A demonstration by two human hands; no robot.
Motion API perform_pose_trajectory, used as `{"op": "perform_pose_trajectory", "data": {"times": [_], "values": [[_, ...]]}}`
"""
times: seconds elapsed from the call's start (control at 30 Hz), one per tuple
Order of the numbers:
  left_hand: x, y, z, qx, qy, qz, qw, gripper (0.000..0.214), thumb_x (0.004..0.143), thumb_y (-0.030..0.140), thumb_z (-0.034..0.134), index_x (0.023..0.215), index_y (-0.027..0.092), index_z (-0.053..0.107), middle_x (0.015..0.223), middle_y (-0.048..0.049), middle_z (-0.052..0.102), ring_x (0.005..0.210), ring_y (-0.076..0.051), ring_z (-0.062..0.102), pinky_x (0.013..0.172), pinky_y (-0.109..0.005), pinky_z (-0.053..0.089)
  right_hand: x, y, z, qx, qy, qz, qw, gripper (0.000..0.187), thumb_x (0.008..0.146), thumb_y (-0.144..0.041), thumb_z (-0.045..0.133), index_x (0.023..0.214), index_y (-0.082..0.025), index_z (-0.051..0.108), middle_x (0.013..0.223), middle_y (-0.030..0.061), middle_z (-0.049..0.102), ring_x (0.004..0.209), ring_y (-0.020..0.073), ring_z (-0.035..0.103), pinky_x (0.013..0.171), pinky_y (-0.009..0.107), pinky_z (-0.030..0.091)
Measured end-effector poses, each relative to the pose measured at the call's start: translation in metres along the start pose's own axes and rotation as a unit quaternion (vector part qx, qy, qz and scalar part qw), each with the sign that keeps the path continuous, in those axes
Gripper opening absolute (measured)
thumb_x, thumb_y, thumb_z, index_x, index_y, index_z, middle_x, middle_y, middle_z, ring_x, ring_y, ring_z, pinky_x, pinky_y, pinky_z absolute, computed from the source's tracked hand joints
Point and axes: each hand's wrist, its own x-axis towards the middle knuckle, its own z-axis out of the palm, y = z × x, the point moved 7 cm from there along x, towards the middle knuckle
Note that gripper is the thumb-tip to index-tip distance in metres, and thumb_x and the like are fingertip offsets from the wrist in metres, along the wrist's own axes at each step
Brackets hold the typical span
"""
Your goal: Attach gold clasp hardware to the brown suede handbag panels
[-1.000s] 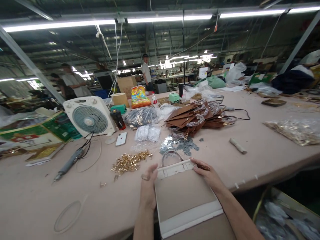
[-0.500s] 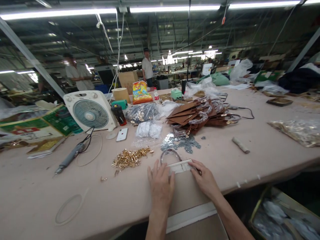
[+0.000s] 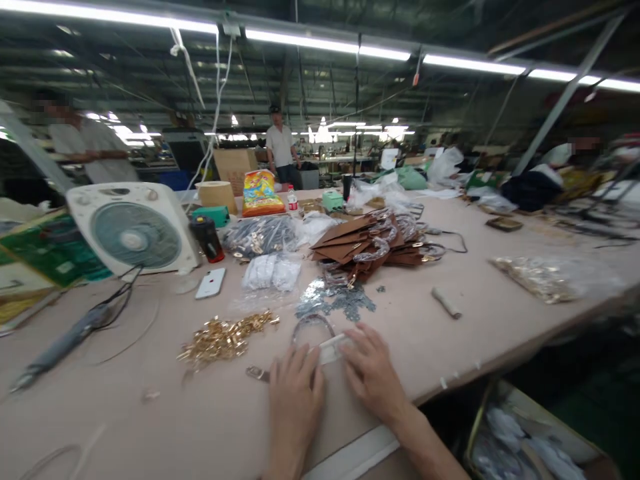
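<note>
A flat brown bag panel (image 3: 343,417) lies before me at the table's front edge. Along its far edge runs a white strip (image 3: 330,348), and a dark wrapped loop handle (image 3: 313,321) rises beyond it. My left hand (image 3: 296,383) rests flat on the panel's left side, fingers stretched forward. My right hand (image 3: 371,367) lies over the right end of the strip with its fingers extended. Left of my left hand a dark strap end with a metal fitting (image 3: 257,373) sticks out. A second white strip (image 3: 355,455) crosses the panel nearer to me.
Gold metal pieces (image 3: 225,339) are heaped at left, grey metal plates (image 3: 337,300) ahead. Brown panels with handles (image 3: 367,243) are piled behind. An electric screwdriver (image 3: 65,347), a fan (image 3: 133,230) and a phone (image 3: 211,283) lie left. A bin (image 3: 530,433) stands below right.
The view has turned to the right. My right hand has shifted from the panel's right edge onto the strip. The strap end with its fitting now shows at left.
</note>
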Motion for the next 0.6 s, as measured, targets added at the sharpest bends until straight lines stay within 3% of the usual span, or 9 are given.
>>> {"op": "perform_pose_trajectory", "data": {"times": [0.13, 0.37, 0.47, 0.6], "values": [[-0.001, -0.01, 0.012, 0.02, 0.068, 0.059, 0.996, 0.04, 0.094, 0.03, 0.056, 0.132, 0.033, 0.07, 0.133, -0.0041, 0.073, 0.128, -0.034, 0.061, 0.114, -0.056, 0.037, 0.007, -0.015, 0.01, -0.004, -0.099, -0.043, 0.994, 0.043, 0.093, -0.024, 0.067, 0.134, -0.034, 0.065, 0.146, 0.0042, 0.062, 0.146, 0.0344, 0.042, 0.121, 0.061, 0.032], [-0.003, -0.008, 0.009, 0.067, 0.118, 0.102, 0.986, 0.038, 0.093, 0.031, 0.056, 0.127, 0.035, 0.071, 0.128, 0.0006, 0.075, 0.123, -0.032, 0.063, 0.108, -0.048, 0.037, 0.002, 0.002, 0.023, 0.049, -0.075, -0.049, 0.995, 0.05, 0.092, -0.026, 0.071, 0.139, -0.037, 0.062, 0.148, 0.0045, 0.06, 0.143, 0.0327, 0.048, 0.121, 0.059, 0.037], [-0.001, -0.005, 0.004, 0.077, 0.12, 0.089, 0.986, 0.036, 0.093, 0.034, 0.059, 0.127, 0.035, 0.071, 0.128, 0.0016, 0.075, 0.122, -0.031, 0.063, 0.108, -0.047, 0.037, 0.018, 0.037, 0.01, 0.096, -0.012, -0.022, 0.995, 0.044, 0.098, -0.03, 0.064, 0.141, -0.035, 0.062, 0.147, 0.0063, 0.061, 0.141, 0.0299, 0.05, 0.121, 0.055, 0.04], [0.002, -0.004, 0.0, 0.075, 0.129, 0.076, 0.986, 0.034, 0.092, 0.034, 0.06, 0.124, 0.036, 0.072, 0.126, 0.0016, 0.076, 0.121, -0.03, 0.064, 0.107, -0.048, 0.039, 0.06, 0.115, -0.011, 0.096, 0.086, 0.079, 0.988, 0.034, 0.1, -0.041, 0.057, 0.127, -0.024, 0.072, 0.132, 0.0115, 0.07, 0.128, 0.0299, 0.06, 0.115, 0.052, 0.044]]}}
